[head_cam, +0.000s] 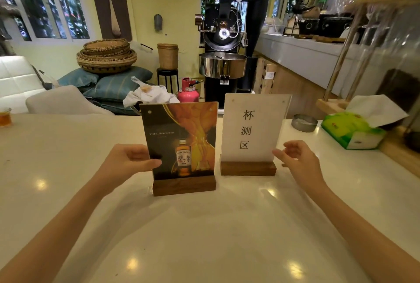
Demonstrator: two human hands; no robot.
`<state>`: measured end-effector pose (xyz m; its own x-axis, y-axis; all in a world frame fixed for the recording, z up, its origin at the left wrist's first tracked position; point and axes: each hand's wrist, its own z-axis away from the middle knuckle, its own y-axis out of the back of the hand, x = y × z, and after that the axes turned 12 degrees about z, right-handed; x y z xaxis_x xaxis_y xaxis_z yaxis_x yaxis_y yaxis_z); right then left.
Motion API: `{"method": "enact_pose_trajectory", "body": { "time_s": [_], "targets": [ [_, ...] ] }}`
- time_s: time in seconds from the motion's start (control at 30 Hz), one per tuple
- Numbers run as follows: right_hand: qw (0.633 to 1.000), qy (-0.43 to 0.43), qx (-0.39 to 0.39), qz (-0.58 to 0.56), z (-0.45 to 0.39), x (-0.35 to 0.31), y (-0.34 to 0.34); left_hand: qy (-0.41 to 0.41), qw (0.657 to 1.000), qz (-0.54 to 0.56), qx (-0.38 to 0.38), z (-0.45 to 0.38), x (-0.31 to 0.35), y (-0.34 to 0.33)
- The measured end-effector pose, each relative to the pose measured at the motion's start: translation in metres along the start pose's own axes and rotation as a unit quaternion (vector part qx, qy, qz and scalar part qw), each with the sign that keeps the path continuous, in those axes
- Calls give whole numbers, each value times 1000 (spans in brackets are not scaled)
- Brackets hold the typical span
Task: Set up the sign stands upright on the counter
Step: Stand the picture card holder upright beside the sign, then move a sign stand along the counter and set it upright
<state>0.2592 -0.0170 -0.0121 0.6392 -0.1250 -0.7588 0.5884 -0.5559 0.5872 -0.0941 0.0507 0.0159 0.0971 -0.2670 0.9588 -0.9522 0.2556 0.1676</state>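
Two sign stands rise upright from wooden bases on the white counter [68,157]. The nearer one, the dark whisky poster sign [179,141], stands left of centre. My left hand [130,159] grips its left edge, thumb across the front of the panel. The white sign with black characters [252,128] stands just behind and to the right on its own base [248,168]. My right hand [297,157] hovers beside that sign's right edge, fingers spread and a small gap away from it.
A green tissue box [352,130] and a small metal ashtray [304,122] sit at the counter's right. A glass of amber drink [5,117] is at the far left edge. Beyond the counter stand a coffee roaster [223,55], a pink gas cylinder [188,90] and stacked baskets [106,55].
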Motion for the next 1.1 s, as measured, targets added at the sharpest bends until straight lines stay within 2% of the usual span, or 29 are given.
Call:
{"method": "enact_pose_trajectory", "body": {
  "time_s": [0.2,0.5,0.7,0.93,1.1],
  "targets": [
    [996,43,-65,-35,-9,-11,-4,17,1000,-1,-11,1,1,-3],
    [996,27,-57,-56,-10,-5,2,6,999,48,17,7,-6,-9],
    [997,25,-70,-4,0,-8,25,-10,998,54,11,5,-6,-28],
    [999,21,-3,47,20,10,55,-67,994,-20,84,-3,-3,-100],
    [996,-6,56,75,24,34,83,-110,991,-21,79,-6,7,-169]
  ]
}}
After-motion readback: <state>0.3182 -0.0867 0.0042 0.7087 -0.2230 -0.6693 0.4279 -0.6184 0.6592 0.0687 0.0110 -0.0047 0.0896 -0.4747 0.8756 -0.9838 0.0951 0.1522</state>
